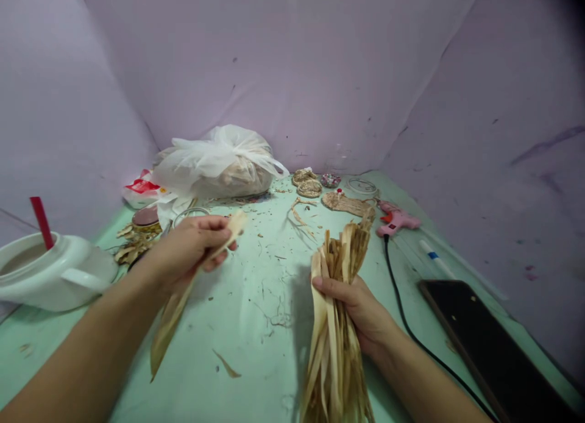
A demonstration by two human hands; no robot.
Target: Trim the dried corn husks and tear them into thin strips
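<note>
My left hand (203, 243) pinches a single dried leaf strip (170, 328), pale at its upper end and hanging down below the wrist. To the right, my right hand (354, 301) is wrapped round a thick bundle of dried leaf strips (336, 356). The bundle stands roughly upright, its uneven tops above the thumb and its long ends running out of the bottom of view. A gap of table lies between the hands. Beyond the bundle is a flat woven fibre piece (345, 202) with a small red bead or pin on it.
A pink glue gun (397, 220) with a black cord lies right, near a phone (489, 350) and a marker (436, 258). Round woven coils (309, 188) sit at the back beside a tied plastic bag (223, 161). At left stands a white pot (68, 273). Plant scraps dot the green table (260, 374).
</note>
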